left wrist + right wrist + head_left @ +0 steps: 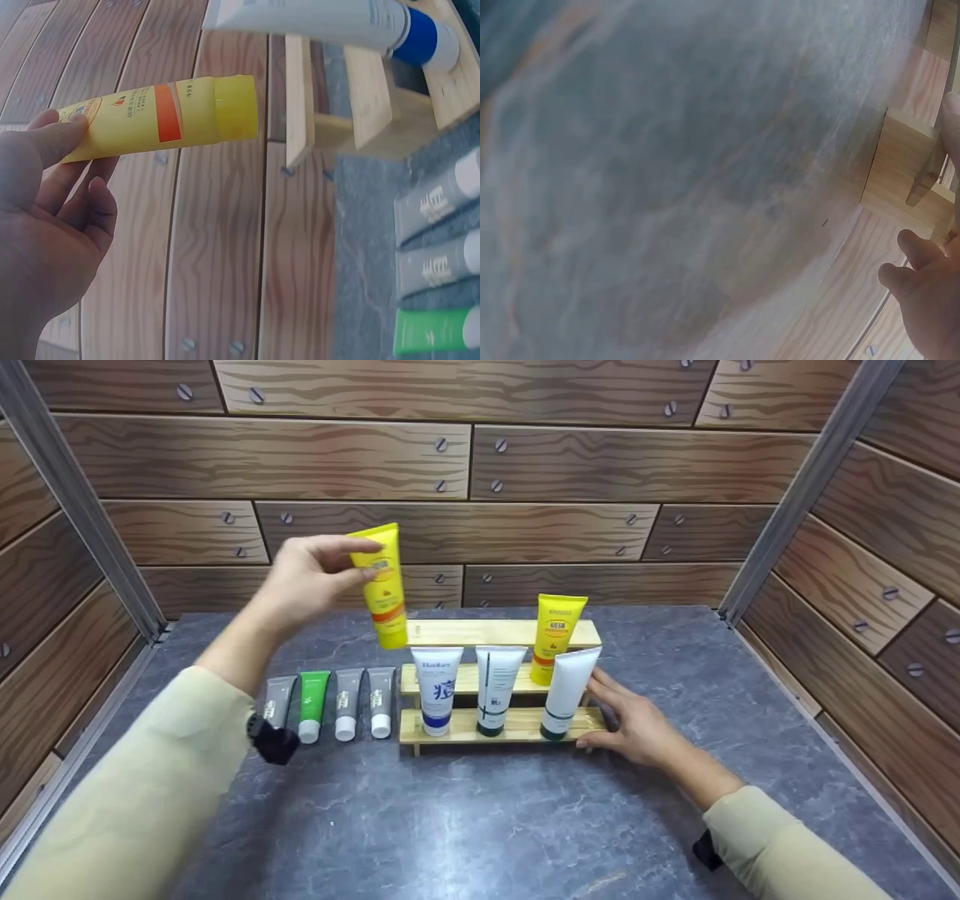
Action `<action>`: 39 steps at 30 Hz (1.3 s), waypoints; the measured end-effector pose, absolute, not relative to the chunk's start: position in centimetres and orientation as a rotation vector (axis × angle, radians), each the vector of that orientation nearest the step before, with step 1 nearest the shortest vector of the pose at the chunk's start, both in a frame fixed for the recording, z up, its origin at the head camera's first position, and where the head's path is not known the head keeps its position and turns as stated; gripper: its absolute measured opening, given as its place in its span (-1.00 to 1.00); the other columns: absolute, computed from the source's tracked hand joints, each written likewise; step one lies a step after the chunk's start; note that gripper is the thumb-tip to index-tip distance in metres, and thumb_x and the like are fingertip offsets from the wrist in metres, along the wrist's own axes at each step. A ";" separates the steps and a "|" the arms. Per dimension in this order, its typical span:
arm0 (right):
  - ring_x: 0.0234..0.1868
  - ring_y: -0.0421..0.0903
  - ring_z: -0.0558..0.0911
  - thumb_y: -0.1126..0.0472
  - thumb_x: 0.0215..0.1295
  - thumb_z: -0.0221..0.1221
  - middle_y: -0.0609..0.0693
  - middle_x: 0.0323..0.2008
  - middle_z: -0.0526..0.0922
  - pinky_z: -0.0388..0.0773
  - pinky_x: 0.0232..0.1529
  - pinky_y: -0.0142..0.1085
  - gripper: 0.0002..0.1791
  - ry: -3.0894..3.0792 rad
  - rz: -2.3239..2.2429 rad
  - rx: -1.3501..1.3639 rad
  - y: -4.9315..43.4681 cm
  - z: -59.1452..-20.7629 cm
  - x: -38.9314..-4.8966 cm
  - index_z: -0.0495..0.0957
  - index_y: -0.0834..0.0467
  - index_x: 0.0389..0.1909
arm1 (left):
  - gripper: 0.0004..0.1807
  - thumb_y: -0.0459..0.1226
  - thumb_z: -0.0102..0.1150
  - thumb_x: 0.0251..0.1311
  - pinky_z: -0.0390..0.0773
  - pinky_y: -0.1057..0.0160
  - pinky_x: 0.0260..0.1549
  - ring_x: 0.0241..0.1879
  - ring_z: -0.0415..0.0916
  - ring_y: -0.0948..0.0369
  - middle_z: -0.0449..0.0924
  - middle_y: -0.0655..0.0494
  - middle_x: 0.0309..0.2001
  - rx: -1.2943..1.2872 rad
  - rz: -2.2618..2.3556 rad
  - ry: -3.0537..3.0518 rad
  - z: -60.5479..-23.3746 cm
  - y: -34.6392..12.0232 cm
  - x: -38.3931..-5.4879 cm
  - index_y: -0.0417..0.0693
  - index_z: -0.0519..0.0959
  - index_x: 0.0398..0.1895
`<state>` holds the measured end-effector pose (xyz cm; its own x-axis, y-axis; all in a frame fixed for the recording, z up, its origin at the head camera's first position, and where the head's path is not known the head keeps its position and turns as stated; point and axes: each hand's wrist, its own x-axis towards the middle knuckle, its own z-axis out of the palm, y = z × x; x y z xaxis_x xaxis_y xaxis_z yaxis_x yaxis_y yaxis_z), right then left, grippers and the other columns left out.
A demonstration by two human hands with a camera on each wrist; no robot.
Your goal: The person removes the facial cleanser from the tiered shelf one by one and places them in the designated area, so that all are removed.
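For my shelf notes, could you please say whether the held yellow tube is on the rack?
Off: the left hand holds the yellow tube, with a visible gap to the rack in the left wrist view.

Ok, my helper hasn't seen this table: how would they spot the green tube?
Find the wooden rack on the grey tabletop. Beside it, on the left in the head view, four tubes lie in a row. The green tube, second from the left, is the only one that isn't grey.

Tabletop [480,817]: dark grey, marbled, pale veins. Back wall [360,461] and both side walls [885,559] show brown wood-grain planks with slotted screw heads [440,445]. Grey metal post [802,495] in each rear corner, foot by the tabletop's edge.
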<state>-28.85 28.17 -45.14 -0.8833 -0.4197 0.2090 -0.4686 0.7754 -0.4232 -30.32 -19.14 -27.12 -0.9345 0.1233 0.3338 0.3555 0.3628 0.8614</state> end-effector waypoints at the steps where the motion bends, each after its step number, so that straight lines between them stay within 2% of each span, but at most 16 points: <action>1: 0.54 0.35 0.27 -0.11 0.11 0.58 0.18 0.65 0.11 0.23 0.45 0.30 0.12 -2.859 0.719 0.719 28.2 -45.1 -28.9 0.26 0.13 0.62 | -0.64 -0.43 0.38 0.35 0.68 0.21 -0.01 0.02 0.68 0.07 0.74 -0.17 0.09 -0.419 -1.604 -2.398 -27.1 -19.6 -30.2 -0.07 0.74 0.18; 7: 0.53 0.36 0.28 -0.13 0.10 0.58 0.18 0.64 0.12 0.23 0.44 0.31 0.12 -2.860 0.711 0.718 28.2 -45.2 -28.9 0.26 0.14 0.62 | -0.63 -0.39 0.41 0.35 0.65 0.19 0.06 0.09 0.66 0.12 0.71 -0.16 0.18 -0.317 -1.617 -2.348 -26.9 -22.0 -29.4 -0.03 0.74 0.20; 13: 0.53 0.37 0.27 -0.12 0.08 0.58 0.18 0.64 0.10 0.21 0.45 0.32 0.13 -2.859 0.727 0.713 28.2 -45.2 -28.9 0.26 0.13 0.62 | -0.58 -0.33 0.45 0.35 0.63 0.32 -0.02 0.08 0.66 0.19 0.70 -0.18 0.18 -0.256 -1.638 -2.307 -27.4 -23.9 -28.8 -0.04 0.71 0.26; 20: 0.55 0.36 0.25 -0.12 0.05 0.59 0.15 0.65 0.08 0.19 0.46 0.32 0.16 -2.872 0.750 0.702 28.2 -45.2 -28.9 0.24 0.10 0.63 | -0.50 -0.26 0.47 0.34 0.64 0.35 -0.01 0.02 0.67 0.27 0.77 0.13 0.04 -0.215 -1.687 -2.279 -28.2 -25.9 -28.3 -0.04 0.66 0.34; 24: 0.55 0.35 0.24 -0.12 0.06 0.59 0.15 0.66 0.07 0.18 0.46 0.31 0.15 -2.874 0.754 0.702 28.2 -45.2 -28.9 0.24 0.10 0.63 | -0.47 -0.26 0.47 0.34 0.66 0.37 -0.04 0.00 0.68 0.30 0.76 0.24 -0.02 -0.204 -1.696 -2.271 -28.5 -27.0 -28.0 -0.05 0.63 0.37; 30: 0.54 0.35 0.27 -0.11 0.09 0.59 0.18 0.64 0.10 0.22 0.45 0.30 0.12 -2.849 0.746 0.727 28.4 -45.3 -28.9 0.27 0.14 0.61 | -0.48 -0.35 0.45 0.33 0.69 0.36 -0.09 -0.10 0.73 0.30 0.77 0.30 -0.10 -0.237 -1.794 -2.211 -29.1 -28.2 -27.8 -0.15 0.63 0.35; 39: 0.55 0.35 0.25 -0.12 0.08 0.59 0.18 0.65 0.09 0.20 0.46 0.30 0.14 -2.861 0.747 0.714 28.4 -45.3 -28.9 0.25 0.16 0.61 | -0.46 -0.26 0.39 0.42 0.62 0.45 -0.07 -0.03 0.65 0.34 0.71 0.43 -0.07 -0.184 -1.637 -2.368 -30.4 -30.3 -27.3 -0.07 0.57 0.44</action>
